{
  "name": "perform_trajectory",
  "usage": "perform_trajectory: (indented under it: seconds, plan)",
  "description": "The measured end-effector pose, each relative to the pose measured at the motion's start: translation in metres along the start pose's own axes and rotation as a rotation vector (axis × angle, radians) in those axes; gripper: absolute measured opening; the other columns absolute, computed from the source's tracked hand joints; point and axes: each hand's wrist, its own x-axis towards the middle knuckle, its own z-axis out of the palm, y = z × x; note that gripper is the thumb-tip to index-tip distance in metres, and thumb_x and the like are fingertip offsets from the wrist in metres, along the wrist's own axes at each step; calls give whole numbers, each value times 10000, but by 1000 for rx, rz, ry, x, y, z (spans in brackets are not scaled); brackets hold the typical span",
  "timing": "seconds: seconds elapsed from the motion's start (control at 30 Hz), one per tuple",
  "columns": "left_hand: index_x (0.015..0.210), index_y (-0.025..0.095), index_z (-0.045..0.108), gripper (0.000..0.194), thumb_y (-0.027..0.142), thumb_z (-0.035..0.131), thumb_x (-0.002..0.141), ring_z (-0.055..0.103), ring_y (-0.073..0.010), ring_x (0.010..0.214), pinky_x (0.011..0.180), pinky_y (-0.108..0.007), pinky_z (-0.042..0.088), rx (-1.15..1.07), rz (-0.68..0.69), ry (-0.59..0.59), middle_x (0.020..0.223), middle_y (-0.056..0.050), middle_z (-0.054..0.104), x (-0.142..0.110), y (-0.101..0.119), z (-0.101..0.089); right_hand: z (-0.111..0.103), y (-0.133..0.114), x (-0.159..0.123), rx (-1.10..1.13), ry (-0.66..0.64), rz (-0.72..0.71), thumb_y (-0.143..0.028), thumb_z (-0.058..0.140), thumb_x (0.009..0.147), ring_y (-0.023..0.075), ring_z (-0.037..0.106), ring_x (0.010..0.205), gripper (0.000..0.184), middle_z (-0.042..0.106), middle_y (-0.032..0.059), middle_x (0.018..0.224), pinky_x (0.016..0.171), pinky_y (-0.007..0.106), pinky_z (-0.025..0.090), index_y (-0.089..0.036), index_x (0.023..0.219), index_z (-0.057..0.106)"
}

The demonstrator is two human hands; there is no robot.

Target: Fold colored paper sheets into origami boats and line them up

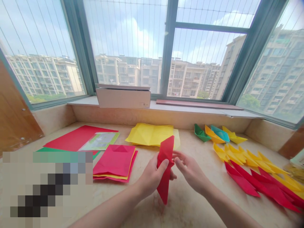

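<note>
A red folded paper boat stands on end above the stone sill, its long points facing up and down. My left hand grips it round the middle, with the thumb pressed on the near face and some fingers behind. Beside its right edge is my right hand, fingers apart and slightly curled, the fingertips close to the paper. Whether they touch it I cannot tell. A yellow creased sheet lies behind the boat. Left of my hands rests a stack of red and yellow folded paper.
At the right are rows of finished paper boats: a green one, several yellow ones and several red ones. Red sheets and a clear packet lie at the left. A white box sits on the window ledge.
</note>
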Motion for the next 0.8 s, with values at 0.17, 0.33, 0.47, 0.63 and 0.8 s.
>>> perform_trajectory:
  seconds: [0.17,0.33,0.47,0.63,0.8]
  plan:
    - [1045,154,528,458,526,665,816,638,-166,483,472,-277,506,13,-115,-100,702,-11,628,1,-13,6,16,-2,-3,382,-85,129,-524,574,906,119,513,439,381,566,-8,572,403,225,387,-159,798,586]
    - [880,118,624,395,506,664,817,601,-123,481,473,-238,453,38,-60,-88,765,-72,679,4,-7,4,19,0,-2,522,95,74,-431,667,872,95,443,518,299,594,16,671,435,217,360,-145,804,611]
    - [803,112,663,425,531,610,849,591,-119,493,484,-233,427,110,-3,-117,745,-80,683,3,-3,4,20,5,-3,590,118,60,-395,672,876,91,428,509,256,562,5,671,404,210,359,-154,817,610]
    - [840,120,643,419,531,573,873,602,-124,510,486,-225,410,162,25,-188,748,-78,681,2,0,4,24,6,-4,670,157,117,-451,703,835,87,429,463,302,551,-4,651,341,198,369,-167,821,600]
    - [875,126,641,411,526,547,889,622,-130,547,500,-221,425,189,1,-258,782,-82,688,-2,9,-1,27,3,-6,658,139,124,-479,702,820,105,465,422,336,590,20,660,311,223,391,-156,841,610]
